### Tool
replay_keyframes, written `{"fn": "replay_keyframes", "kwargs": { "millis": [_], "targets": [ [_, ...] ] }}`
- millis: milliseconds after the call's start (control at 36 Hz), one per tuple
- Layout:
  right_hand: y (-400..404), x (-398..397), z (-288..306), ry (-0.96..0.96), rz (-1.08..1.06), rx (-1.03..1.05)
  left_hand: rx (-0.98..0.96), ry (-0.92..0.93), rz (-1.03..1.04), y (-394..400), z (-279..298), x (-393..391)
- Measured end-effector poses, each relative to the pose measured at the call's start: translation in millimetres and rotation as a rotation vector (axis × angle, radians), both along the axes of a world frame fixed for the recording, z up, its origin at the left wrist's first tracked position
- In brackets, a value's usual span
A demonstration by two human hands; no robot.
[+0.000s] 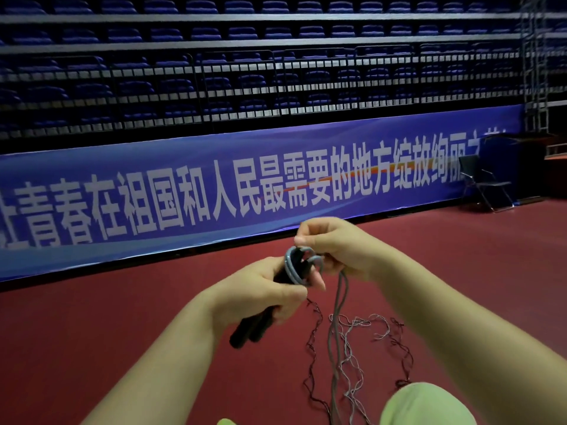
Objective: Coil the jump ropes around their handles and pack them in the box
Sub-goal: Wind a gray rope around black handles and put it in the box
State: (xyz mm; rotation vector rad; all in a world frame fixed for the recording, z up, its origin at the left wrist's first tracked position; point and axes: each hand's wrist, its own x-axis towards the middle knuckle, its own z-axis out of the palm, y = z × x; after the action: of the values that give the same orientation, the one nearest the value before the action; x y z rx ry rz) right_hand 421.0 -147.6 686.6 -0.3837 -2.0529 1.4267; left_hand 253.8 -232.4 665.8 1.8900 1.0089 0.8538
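Grey rope (299, 265) is seen looped a few times around the upper end of two black handles (254, 328), which are gripped side by side in the left hand (260, 292), fingers curled round them. Just beside, the rope is pinched by the right hand (334, 246) near the loops, and two strands are left hanging from that hand down to the red floor (122, 317). Thinner tangled cords (368, 326), grey and dark, are spread on the floor below. A blue banner (214, 185) and a folding chair (484, 182) are seen behind.
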Motion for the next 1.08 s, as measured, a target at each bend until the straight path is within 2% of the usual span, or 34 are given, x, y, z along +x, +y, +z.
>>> {"fn": "replay_keyframes", "kwargs": {
  "millis": [56,139,250,361,528,694,833,1083],
  "targets": [
    [0,-4,-9,0.060,0.036,-0.057,-0.020,-0.225,-0.113,4,-6,-1],
    [-6,-7,-17,0.152,-0.048,-0.052,-0.101,-0.486,-0.210,11,-16,-3],
    [-11,-9,-24,0.231,-0.166,0.030,-0.159,-0.611,-0.173,18,-28,-9],
    [-10,-12,-33,0.215,-0.280,0.089,-0.181,-0.612,-0.132,17,-32,-9],
    [-9,-16,-37,0.264,-0.288,-0.056,-0.201,-0.591,-0.084,16,-28,-5],
    [-13,-17,-38,0.245,-0.185,-0.240,-0.233,-0.550,-0.150,12,-25,-11],
    [-13,-18,-39,0.288,-0.132,-0.354,-0.204,-0.522,-0.044,6,-22,-13],
    [-10,-22,-45,0.288,-0.248,-0.256,-0.076,-0.475,0.171,8,-22,-2]
  ]
}}
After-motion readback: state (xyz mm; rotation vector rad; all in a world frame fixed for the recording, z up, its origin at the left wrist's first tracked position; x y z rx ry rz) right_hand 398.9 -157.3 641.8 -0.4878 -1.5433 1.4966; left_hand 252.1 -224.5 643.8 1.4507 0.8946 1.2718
